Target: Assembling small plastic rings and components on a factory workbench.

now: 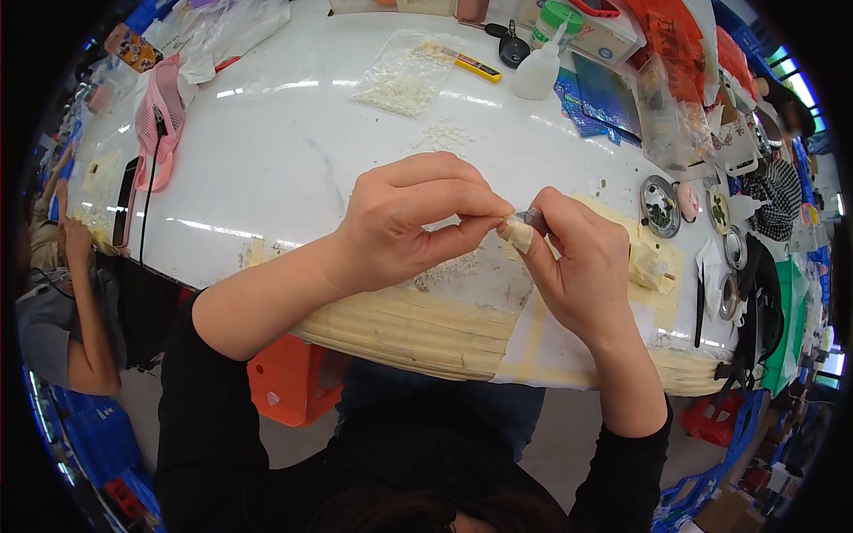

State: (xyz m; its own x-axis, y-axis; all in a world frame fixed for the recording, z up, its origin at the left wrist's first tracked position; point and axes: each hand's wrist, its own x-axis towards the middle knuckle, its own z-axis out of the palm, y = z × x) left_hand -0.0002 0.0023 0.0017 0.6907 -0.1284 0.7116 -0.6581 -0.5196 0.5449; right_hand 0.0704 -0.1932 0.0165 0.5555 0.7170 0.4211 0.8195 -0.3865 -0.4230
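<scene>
Above the near part of the white table (293, 169), my two hands meet at their fingertips. My left hand (400, 218) is closed in a pinch, thumb against forefinger; what lies between the tips is too small to make out. A small grey metal piece (533, 218), perhaps a blade, is gripped between the thumb and bent forefinger of my right hand (582, 262). Pale tape (516, 235) is wrapped around that thumb's tip. Below my hands, small whitish bits (453, 269) are scattered on the tabletop.
A clear bag of white pieces (400, 84), a yellow cutter knife (477, 67) and a white squeeze bottle (538, 73) lie farther back. Round metal tins (659, 206) stand at right. Pale tape covers the front edge (409, 333). Another person (71, 302) sits at far left.
</scene>
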